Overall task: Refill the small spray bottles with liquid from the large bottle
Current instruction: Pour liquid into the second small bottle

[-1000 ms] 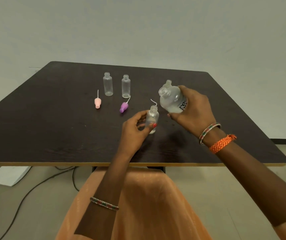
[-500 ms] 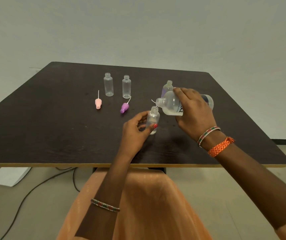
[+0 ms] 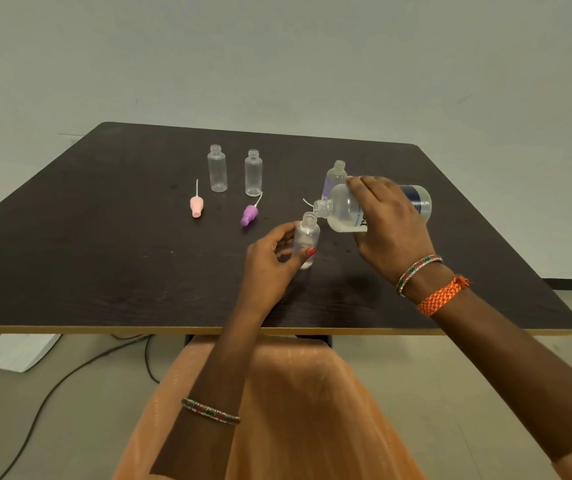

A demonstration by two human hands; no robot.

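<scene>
My right hand (image 3: pixel 390 223) grips the large clear bottle (image 3: pixel 343 209), tipped on its side with its open mouth just above the neck of a small clear bottle (image 3: pixel 307 233). My left hand (image 3: pixel 272 261) holds that small bottle upright on the dark table (image 3: pixel 104 254), thumb and fingers round its lower body. Two more uncapped small bottles (image 3: pixel 217 169) (image 3: pixel 253 173) stand farther back. Another small bottle (image 3: pixel 335 176) stands behind the large one, partly hidden by it.
A pink spray cap (image 3: pixel 196 206) and a purple spray cap (image 3: pixel 250 215) lie on the table left of my hands, each with a thin tube. A white tube end (image 3: pixel 308 202) shows by the large bottle's mouth. Cables and a white box (image 3: pixel 18 351) lie on the floor.
My right hand has tilted the large bottle from nearly upright to lying sideways and lowered its mouth to the small bottle's neck. My left hand has stayed on the small bottle.
</scene>
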